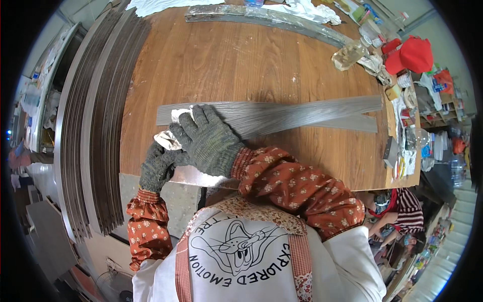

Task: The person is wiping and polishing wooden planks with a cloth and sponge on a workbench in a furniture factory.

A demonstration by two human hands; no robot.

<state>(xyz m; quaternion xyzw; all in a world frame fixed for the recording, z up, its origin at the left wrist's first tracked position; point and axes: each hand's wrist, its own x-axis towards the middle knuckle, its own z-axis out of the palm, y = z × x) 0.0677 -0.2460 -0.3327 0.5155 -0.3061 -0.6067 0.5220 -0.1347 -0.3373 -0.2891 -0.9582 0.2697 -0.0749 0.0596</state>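
Both my hands wear dark grey-green knitted gloves. My right hand (209,141) lies across the near end of a long, thin wood-grain grey strip (302,113), fingers bent over a crumpled white cloth (168,141) that shows past the fingertips. Just left of it and closer to me, my left hand (157,166) is curled at the strip's near end, mostly hiding what it grips. This strip slants up to the right and crosses over a second grey strip (354,123) lying on the wooden table (226,60).
Tall stacks of brown-grey strips (100,121) stand along the table's left edge. A long grey bar (266,22) lies at the far side. To the right are a jar (350,54), a red cap (411,55) and a dark block (390,152). Another person (402,216) sits at lower right.
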